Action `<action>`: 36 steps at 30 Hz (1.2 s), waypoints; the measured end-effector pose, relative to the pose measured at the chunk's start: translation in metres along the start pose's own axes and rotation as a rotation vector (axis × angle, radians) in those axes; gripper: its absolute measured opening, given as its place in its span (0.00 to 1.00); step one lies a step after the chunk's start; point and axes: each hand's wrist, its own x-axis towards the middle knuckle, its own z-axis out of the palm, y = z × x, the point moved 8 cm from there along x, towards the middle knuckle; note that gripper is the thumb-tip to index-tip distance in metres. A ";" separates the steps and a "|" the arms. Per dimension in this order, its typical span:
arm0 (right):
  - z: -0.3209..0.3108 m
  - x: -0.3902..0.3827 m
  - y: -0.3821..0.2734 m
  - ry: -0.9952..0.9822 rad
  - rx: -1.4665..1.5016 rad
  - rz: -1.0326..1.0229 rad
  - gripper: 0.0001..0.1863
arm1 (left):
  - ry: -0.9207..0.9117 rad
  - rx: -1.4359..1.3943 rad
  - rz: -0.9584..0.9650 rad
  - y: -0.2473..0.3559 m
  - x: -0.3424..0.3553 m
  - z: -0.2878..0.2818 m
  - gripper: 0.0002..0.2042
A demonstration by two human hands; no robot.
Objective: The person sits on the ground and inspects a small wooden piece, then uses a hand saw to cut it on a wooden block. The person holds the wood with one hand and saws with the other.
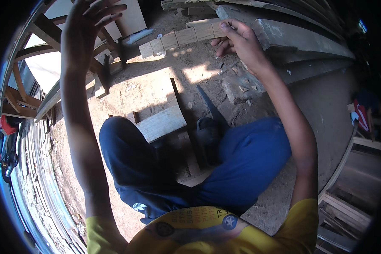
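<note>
My left hand (91,21) is raised at the top left, fingers apart and curled slightly, with nothing visible in them. My right hand (241,44) grips the right end of a gently curved, pale wooden piece (178,39) crossed by several dark lines, thumb on the upper side and fingers below. A pale block (158,122) lies between my bent knees beside a larger sunlit board (156,95). A long, dark flat tool (209,103), too unclear to name, extends toward my sandalled foot.
Wooden frames (46,31) and pale panels stand at the left, above long stacked strips (34,169). Heavy planks (300,40) and a rough block (237,89) lie ahead on the right. More timber (347,199) is at the lower right, with red and dark items (362,114) above.
</note>
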 end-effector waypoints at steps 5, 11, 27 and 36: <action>-0.002 0.003 -0.004 0.028 0.082 -0.009 0.16 | 0.445 -0.036 -0.501 -0.113 -0.047 -0.002 0.26; 0.003 0.002 0.001 -0.014 0.081 0.014 0.16 | 0.217 -0.109 -0.456 -0.111 -0.060 0.044 0.20; 0.025 0.007 -0.001 -0.149 -0.033 -0.016 0.16 | 0.377 -0.092 -0.354 -0.101 -0.077 0.020 0.12; 0.021 0.003 0.001 -0.109 -0.042 0.027 0.19 | 0.315 -0.012 -0.418 -0.092 -0.078 0.029 0.18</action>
